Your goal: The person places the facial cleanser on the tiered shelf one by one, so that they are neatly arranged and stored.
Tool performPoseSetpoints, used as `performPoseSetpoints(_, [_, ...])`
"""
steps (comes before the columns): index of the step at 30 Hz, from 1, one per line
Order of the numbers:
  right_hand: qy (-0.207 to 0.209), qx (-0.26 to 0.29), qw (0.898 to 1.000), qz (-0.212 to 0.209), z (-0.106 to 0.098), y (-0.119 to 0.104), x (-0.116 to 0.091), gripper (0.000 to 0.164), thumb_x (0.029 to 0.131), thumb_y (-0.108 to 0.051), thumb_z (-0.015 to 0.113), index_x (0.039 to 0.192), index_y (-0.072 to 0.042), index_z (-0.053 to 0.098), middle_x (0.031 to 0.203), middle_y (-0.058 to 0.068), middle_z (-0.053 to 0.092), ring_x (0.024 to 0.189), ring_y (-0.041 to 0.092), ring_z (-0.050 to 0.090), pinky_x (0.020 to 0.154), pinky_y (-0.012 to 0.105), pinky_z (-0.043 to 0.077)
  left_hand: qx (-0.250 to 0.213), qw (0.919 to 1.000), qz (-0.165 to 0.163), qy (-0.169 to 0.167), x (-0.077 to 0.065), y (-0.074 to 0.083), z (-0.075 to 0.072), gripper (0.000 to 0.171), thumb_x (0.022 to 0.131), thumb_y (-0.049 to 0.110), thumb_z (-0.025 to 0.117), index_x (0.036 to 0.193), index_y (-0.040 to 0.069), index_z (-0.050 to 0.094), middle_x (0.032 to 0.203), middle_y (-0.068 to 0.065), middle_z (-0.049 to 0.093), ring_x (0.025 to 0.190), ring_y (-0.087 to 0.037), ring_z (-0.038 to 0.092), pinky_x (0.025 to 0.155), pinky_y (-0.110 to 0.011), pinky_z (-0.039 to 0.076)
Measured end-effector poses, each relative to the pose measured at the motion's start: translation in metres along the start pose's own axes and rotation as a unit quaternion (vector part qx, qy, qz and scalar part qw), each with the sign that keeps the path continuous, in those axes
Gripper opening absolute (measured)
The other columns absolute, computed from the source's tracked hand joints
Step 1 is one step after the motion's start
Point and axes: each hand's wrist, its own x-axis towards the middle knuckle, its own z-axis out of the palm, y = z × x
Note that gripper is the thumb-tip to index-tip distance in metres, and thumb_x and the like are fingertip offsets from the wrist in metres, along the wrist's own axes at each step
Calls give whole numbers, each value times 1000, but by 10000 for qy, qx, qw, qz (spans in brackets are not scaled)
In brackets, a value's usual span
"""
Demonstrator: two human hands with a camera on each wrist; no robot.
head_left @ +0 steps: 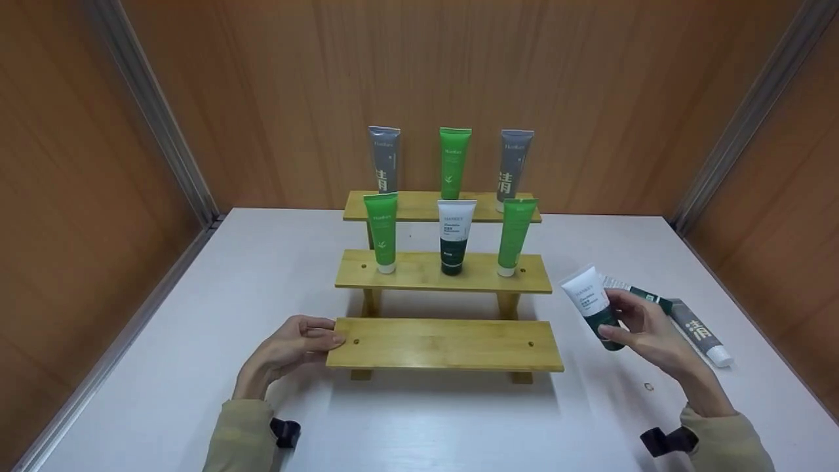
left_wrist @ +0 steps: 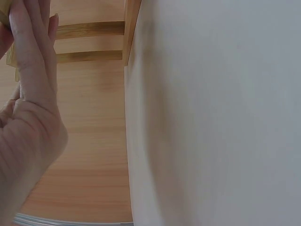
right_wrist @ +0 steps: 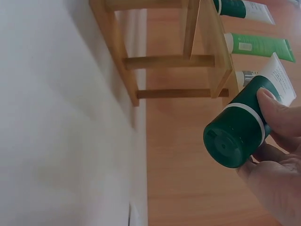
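Note:
My right hand (head_left: 649, 331) holds a white and dark green squeeze tube (head_left: 588, 298) between thumb and fingers, tilted, to the right of the wooden tiered stand (head_left: 446, 344). In the right wrist view the tube's dark green cap (right_wrist: 225, 143) points down toward the camera. At the left end of the stand's lowest shelf, my left hand (head_left: 292, 344) grips the board, thumb on its edge. The middle shelf bears a green tube (head_left: 382, 229), a white and dark green tube (head_left: 454, 233) and another green tube (head_left: 516, 236), all upright on their caps.
On the top shelf stand a grey-blue tube (head_left: 385, 157), a green tube (head_left: 453, 160) and a second grey-blue tube (head_left: 513, 164). A grey tube (head_left: 698, 328) and a partly hidden white and green tube (head_left: 645, 295) lie on the white table (head_left: 196, 314). Wooden walls (head_left: 459, 65) enclose it.

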Motion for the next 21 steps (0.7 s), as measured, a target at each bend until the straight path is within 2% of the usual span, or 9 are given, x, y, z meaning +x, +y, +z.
performPoseSetpoints(3, [-27, 122, 9999, -37, 4, -5, 3, 56, 91, 2, 69, 141, 10, 44, 131, 20, 55, 108, -13, 54, 95, 4, 44, 7, 10000, 4, 18, 0, 0, 0, 66, 92, 16, 74, 139, -18, 43, 116, -13, 74, 98, -16, 74, 87, -30, 62])
performPoseSetpoints(11, [-161, 331, 9993, 48, 14, -22, 11, 58, 92, -1, 69, 143, 8, 43, 135, 24, 54, 110, -9, 55, 98, 4, 44, -3, 10000, 1, 89, 0, -1, -1, 69, 92, 14, 73, 140, -20, 37, 109, -6, 74, 96, -14, 73, 86, -28, 62])
performPoseSetpoints(15, [-178, 384, 9990, 166, 19, -29, 15, 59, 93, -4, 70, 144, 6, 42, 138, 24, 53, 112, -7, 55, 99, 5, 44, -9, 10000, 27, 45, 0, -1, -1, 68, 92, 14, 73, 139, -20, 38, 108, -6, 74, 96, -14, 74, 86, -28, 62])
performPoseSetpoints(21, [-113, 560, 9984, 26, 27, -37, 24, 60, 91, -6, 73, 143, 5, 46, 133, 16, 57, 109, -1, 59, 99, 8, 47, 46, 10000, 29, 35, 0, -1, 0, 70, 92, 15, 73, 140, -20, 37, 110, -7, 73, 97, -14, 73, 87, -29, 62])
